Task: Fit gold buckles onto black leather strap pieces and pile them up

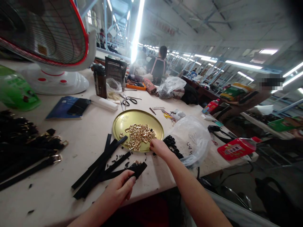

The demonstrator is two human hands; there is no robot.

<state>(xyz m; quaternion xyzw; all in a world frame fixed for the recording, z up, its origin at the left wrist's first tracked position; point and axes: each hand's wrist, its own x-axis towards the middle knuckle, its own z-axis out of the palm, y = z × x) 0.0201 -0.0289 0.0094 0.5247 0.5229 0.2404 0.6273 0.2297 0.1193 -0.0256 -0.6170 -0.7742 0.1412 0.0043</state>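
Note:
My left hand (119,186) is closed on the end of a black strap (138,168) near the table's front edge. Beside it lie several more black straps (101,164) fanned out on the table. My right hand (159,147) reaches to the near rim of a round gold tray (123,121), fingers pinched at a pile of small gold buckles (139,135); what the fingers hold is too small to make out. Small black pieces (174,146) lie just right of that hand.
A heap of finished black straps with buckles (21,142) lies at left. A white and red fan (54,47), a blue notebook with a phone (68,107), scissors (129,101), a clear plastic bag (191,138) and a red bottle (236,148) sit around. Other people work at the far end.

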